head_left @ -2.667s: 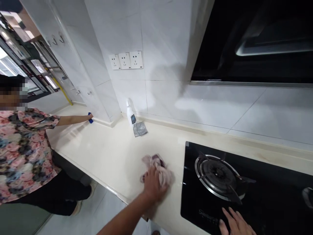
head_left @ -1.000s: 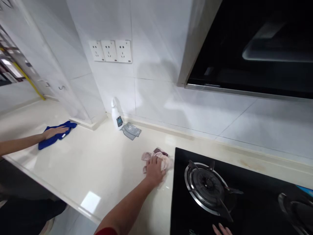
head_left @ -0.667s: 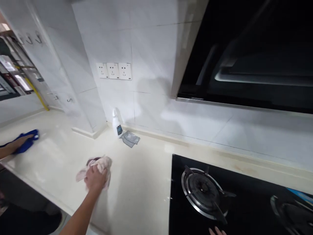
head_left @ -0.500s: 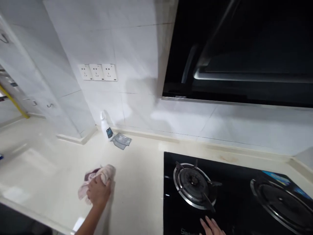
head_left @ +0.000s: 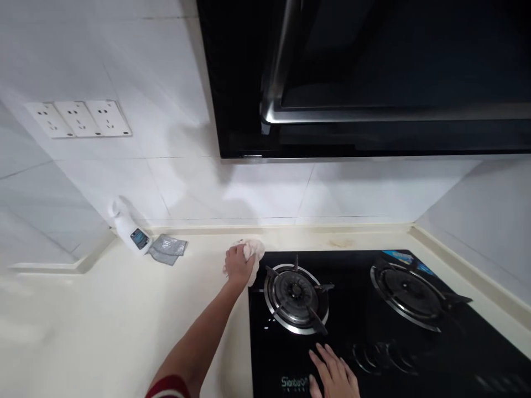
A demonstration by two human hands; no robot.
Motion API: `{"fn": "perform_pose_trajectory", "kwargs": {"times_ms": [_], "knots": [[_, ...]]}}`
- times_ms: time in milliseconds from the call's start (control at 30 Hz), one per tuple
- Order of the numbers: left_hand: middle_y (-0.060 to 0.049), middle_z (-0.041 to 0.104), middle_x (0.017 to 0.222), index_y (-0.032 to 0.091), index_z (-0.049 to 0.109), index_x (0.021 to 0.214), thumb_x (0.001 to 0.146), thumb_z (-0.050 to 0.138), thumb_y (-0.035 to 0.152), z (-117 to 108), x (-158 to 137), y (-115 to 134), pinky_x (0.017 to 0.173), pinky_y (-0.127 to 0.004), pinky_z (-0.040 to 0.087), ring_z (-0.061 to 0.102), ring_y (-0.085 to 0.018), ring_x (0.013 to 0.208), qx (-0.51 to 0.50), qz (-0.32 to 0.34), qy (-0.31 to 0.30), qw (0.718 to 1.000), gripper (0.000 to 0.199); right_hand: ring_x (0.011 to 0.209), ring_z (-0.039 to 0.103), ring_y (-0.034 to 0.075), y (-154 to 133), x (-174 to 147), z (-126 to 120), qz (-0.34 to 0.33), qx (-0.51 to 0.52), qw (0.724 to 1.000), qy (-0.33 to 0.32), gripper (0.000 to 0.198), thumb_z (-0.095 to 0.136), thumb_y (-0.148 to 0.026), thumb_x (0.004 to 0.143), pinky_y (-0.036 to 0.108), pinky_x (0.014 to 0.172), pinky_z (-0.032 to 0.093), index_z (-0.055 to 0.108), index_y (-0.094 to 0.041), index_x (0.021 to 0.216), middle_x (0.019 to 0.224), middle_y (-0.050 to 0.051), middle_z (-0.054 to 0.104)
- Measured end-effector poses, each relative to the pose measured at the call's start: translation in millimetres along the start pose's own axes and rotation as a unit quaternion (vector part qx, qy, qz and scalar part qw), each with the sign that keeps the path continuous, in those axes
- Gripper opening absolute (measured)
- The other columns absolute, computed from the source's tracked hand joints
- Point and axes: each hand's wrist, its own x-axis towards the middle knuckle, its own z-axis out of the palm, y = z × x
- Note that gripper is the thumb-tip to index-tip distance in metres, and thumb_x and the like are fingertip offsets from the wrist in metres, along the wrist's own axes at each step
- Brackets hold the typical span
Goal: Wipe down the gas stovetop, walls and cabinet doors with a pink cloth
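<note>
"Where's the cloth point(head_left: 254, 250)?"
"Clutched in the left hand point(head_left: 239, 264) — the hob point(head_left: 350, 296) lies just right of that grip."
"And the right hand point(head_left: 335, 377)?"
"Loosely spread — over the hob's front."

The bare left hand point(head_left: 239, 265), forearm point(head_left: 203, 329) outstretched, curls near the bench's back edge point(head_left: 203, 239); the bare right hand point(head_left: 335, 374) is palm-down, fingers spread.
</note>
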Motion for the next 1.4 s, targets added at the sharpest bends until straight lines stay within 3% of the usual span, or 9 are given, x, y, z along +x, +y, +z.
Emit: {"fn": "perform_pose_trajectory", "kwargs": {"times_ms": [100,200,300,433,833,1067,1200,1300,1400], "knots": [[-0.015,0.058,0.128,0.018,0.060,0.128,0.091,0.062,0.041,31,15,27,0.099,-0.045,0.044,0.052,-0.033,0.122,0.018,-0.006,-0.038,0.999,0.043,0.132,0.054,0.030,0,1,-3,-0.001,0.001,1.000,-0.011,0.044,0.056,-0.044,0.093,0.047,0.105,0.041,0.061,-0.027,0.133,0.141,0.005,0.061],[-0.018,0.053,0.136,0.017,0.058,0.132,0.091,0.062,0.037,53,5,35,0.101,-0.050,0.043,0.049,-0.037,0.127,0.042,-0.015,-0.058,0.997,0.046,0.134,0.053,0.029,-2,3,-8,0.008,0.009,1.000,-0.020,0.044,0.055,-0.044,0.094,0.045,0.106,0.040,0.060,-0.029,0.134,0.142,0.004,0.061],[-0.017,0.053,0.137,0.020,0.055,0.135,0.091,0.062,0.039,57,-8,28,0.102,-0.050,0.044,0.048,-0.036,0.128,0.063,-0.009,-0.064,0.996,0.048,0.135,0.051,0.028,-6,6,-13,0.024,0.024,0.999,-0.013,0.041,0.053,-0.041,0.094,0.046,0.109,0.037,0.060,-0.028,0.132,0.140,0.005,0.061],[-0.016,0.056,0.133,0.021,0.055,0.134,0.092,0.060,0.044,46,-34,13,0.101,-0.048,0.046,0.051,-0.035,0.125,0.088,-0.005,-0.059,0.994,0.048,0.135,0.050,0.028,-11,10,-19,0.037,0.044,0.998,-0.008,0.039,0.052,-0.037,0.093,0.048,0.110,0.035,0.062,-0.024,0.129,0.137,0.008,0.062],[-0.018,0.056,0.135,0.017,0.058,0.126,0.090,0.061,0.034,-1,-223,7,0.100,-0.051,0.046,0.055,-0.036,0.122,0.114,0.059,-0.048,0.991,0.040,0.137,0.047,0.028,-15,14,-26,0.055,0.050,0.997,-0.031,0.038,0.048,-0.033,0.094,0.049,0.112,0.033,0.064,-0.022,0.127,0.138,0.009,0.062],[-0.018,0.055,0.143,0.022,0.057,0.135,0.084,0.065,0.038,-10,-296,-1,0.106,-0.060,0.042,0.049,-0.043,0.132,0.063,0.111,-0.142,0.982,0.054,0.137,0.047,0.029,-15,13,-23,0.052,0.053,0.997,-0.017,0.038,0.048,-0.033,0.095,0.050,0.111,0.034,0.063,-0.020,0.127,0.137,0.010,0.061],[-0.017,0.047,0.153,0.021,0.056,0.137,0.082,0.066,0.043,-10,-292,6,0.118,-0.064,0.030,0.040,-0.042,0.143,0.011,0.137,-0.178,0.974,0.060,0.137,0.046,0.028,-13,11,-19,0.058,0.085,0.995,-0.016,0.037,0.046,-0.034,0.097,0.051,0.112,0.034,0.061,-0.021,0.128,0.138,0.010,0.060],[-0.017,0.038,0.160,0.018,0.054,0.138,0.077,0.070,0.044,-9,-261,24,0.124,-0.062,0.018,0.025,-0.039,0.152,-0.043,0.178,-0.234,0.955,0.068,0.133,0.048,0.028,-10,9,-15,0.103,0.141,0.985,0.004,0.038,0.039,-0.038,0.101,0.051,0.111,0.036,0.058,-0.020,0.129,0.136,0.012,0.058],[-0.020,0.034,0.162,0.013,0.052,0.137,0.076,0.069,0.047,-4,-226,49,0.125,-0.060,0.016,0.018,-0.038,0.155,-0.085,0.212,-0.305,0.925,0.072,0.129,0.048,0.029,-8,6,-12,0.165,0.198,0.965,0.051,0.044,0.034,-0.043,0.103,0.051,0.109,0.039,0.055,-0.017,0.131,0.136,0.016,0.055]]}}
